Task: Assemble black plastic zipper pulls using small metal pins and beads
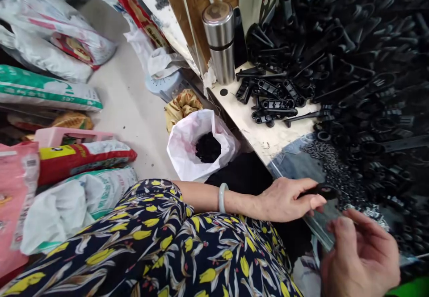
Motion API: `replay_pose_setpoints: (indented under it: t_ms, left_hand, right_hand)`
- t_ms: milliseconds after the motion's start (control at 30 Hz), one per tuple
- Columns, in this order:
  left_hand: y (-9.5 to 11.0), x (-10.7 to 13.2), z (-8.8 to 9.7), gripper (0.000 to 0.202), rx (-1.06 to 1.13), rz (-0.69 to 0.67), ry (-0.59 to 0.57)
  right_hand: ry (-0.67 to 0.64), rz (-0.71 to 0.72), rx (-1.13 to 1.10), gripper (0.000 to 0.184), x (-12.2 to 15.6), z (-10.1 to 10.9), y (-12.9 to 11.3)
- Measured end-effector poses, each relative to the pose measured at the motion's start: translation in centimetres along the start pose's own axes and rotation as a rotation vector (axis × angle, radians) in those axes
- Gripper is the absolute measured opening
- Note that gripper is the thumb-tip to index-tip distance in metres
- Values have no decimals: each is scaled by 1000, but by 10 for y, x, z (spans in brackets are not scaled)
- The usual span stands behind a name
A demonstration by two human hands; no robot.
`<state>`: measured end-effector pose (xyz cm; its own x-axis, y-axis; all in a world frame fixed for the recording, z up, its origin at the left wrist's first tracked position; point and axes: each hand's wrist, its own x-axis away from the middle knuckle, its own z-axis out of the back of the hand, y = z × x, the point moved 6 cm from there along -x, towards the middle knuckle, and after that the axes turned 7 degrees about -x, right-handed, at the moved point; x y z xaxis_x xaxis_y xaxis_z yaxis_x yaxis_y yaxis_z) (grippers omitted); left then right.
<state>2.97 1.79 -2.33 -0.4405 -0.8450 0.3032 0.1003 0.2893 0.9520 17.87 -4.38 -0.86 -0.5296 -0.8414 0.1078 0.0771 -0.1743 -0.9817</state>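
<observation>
Black part, slim, round-ended, pinched in my left hand, its end jutting beyond the grip toward my right hand, whose hold I cannot tell.

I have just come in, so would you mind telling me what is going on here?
A person's left hand holds a small black plastic part between thumb and fingers. The right hand is close by with its fingers curled; whether it holds anything is unclear. Beyond them, a pile of small shiny grey pieces lies beside a large heap of black plastic parts. A silver metal flask stands nearby, and an open white bag contains black pieces.
</observation>
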Motion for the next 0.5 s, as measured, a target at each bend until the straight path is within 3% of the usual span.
replay_pose_setpoints:
  t_ms: [167, 300, 400, 500]
  left_hand:
    - [-9, -3, -1, 10, -72, -4, -207]
    - [-7, -5, -1, 7, -146, -101, -363]
    - [-5, -2, -3, 12, -180, -101, -364]
    - [-5, -1, -3, 15, -181, -75, -312]
  right_hand:
    - [-113, -225, -209, 48, -15, -10, 25]
    - [-102, -280, -308, 44, -15, -15, 40]
    - [-88, -233, -326, 42, -10, -18, 40]
    - [-157, -236, -398, 35, -9, -29, 39]
